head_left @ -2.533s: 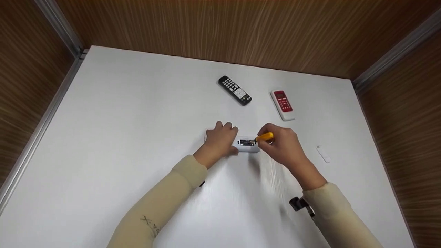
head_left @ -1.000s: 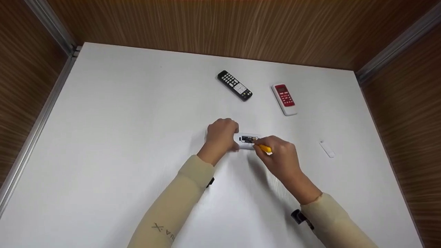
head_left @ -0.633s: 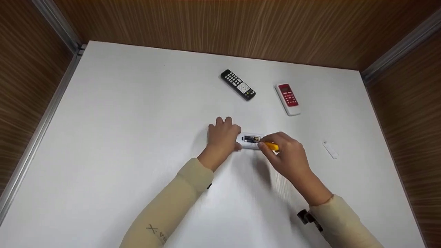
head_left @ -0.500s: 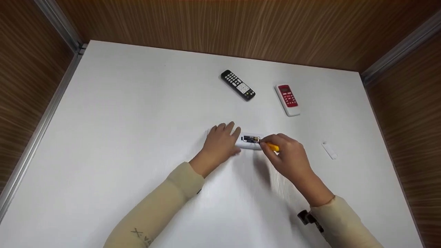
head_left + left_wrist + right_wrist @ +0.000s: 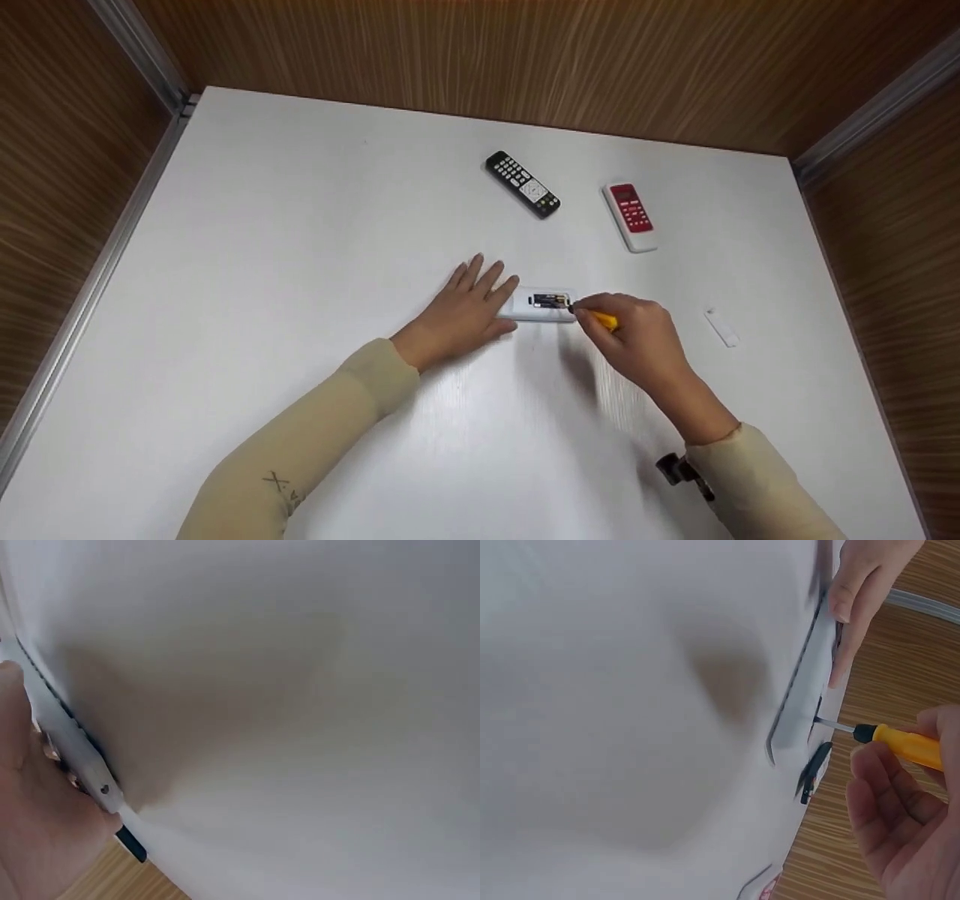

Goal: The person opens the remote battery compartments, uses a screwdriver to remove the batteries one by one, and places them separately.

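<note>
White remote control (image 5: pixel 534 314) lies back-up on the table (image 5: pixel 300 225), battery compartment (image 5: pixel 550 301) uncovered. Left hand (image 5: pixel 459 316): fingers straight and spread, touching the remote's left end. Right hand (image 5: pixel 639 334): grasping a yellow screwdriver (image 5: pixel 906 745), tip at the compartment's right end. Small white cover (image 5: pixel 721 328) lies to the right; black remote (image 5: pixel 523 184) and red-and-white remote (image 5: pixel 629 217) lie on the far side.

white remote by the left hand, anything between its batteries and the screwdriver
Nothing visible. The yellow screwdriver in the right hand points at the batteries from close by, and the left hand rests toward the other end of the white remote.
</note>
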The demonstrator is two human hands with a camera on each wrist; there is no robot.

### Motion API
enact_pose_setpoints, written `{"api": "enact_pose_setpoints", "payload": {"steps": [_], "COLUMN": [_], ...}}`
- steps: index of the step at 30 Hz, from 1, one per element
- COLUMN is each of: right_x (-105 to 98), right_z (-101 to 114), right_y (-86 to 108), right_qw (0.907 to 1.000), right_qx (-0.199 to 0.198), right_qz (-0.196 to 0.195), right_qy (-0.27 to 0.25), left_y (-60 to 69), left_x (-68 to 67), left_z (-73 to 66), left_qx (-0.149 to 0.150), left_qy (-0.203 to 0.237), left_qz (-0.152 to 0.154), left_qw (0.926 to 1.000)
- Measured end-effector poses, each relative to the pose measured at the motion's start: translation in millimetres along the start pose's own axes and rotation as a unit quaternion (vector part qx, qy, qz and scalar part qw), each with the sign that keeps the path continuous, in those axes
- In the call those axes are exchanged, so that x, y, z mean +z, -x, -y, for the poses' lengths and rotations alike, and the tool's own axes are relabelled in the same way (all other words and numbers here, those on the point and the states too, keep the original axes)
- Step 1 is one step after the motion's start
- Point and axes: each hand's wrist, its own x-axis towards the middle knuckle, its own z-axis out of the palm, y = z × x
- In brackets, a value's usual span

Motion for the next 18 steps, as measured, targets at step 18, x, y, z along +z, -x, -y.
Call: {"api": "enact_pose_setpoints", "payload": {"steps": [18], "right_x": [-5], "right_z": [1], "right_y": [-14.2], "right_qw": [0.9962], "right_qx": [0.053], "right_qz": [0.062], "right_qy": [-0.032], "left_y": [-45.2], "left_x": [14.8], "left_z": [-3.3], "left_qx": [-0.087], "left_qy": [-0.01], "left_qz": [-0.054], "left_qw": [0.9946]}}
